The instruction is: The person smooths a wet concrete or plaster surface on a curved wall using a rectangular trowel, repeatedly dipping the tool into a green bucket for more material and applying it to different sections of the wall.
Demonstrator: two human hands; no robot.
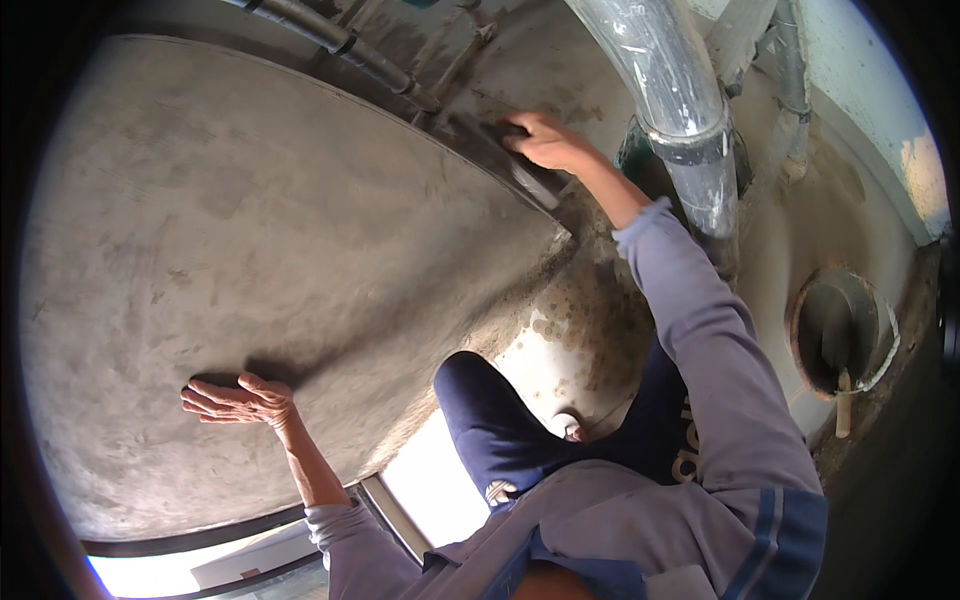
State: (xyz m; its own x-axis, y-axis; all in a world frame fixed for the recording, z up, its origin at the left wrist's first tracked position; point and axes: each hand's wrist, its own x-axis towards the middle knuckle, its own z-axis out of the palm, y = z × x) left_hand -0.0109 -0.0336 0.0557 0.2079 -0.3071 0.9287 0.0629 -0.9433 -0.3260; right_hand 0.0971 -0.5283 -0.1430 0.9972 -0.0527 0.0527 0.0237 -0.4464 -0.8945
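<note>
My left hand (pixel 237 401) rests on a broad grey cement-plastered surface (pixel 200 180) at the left of the head view, its fingers stretched out and held flat. My right hand (pixel 548 142) grips a flat grey metal trowel (pixel 535 182) whose long blade lies along the far edge of that surface. The fingers are wrapped round its handle, which is mostly hidden behind them. Below the surface's corner, beyond my bent knees, a blotched, stained patch (pixel 560 325) shows.
A thick grey pipe (pixel 680 110) runs down close right of my right arm. Thinner pipes (pixel 360 55) lie beyond the surface. A bucket (pixel 809 330) with a wooden-handled tool (pixel 843 405) stands at the right, beside a low wall edge (pixel 900 195). A bright opening (pixel 420 480) shows below.
</note>
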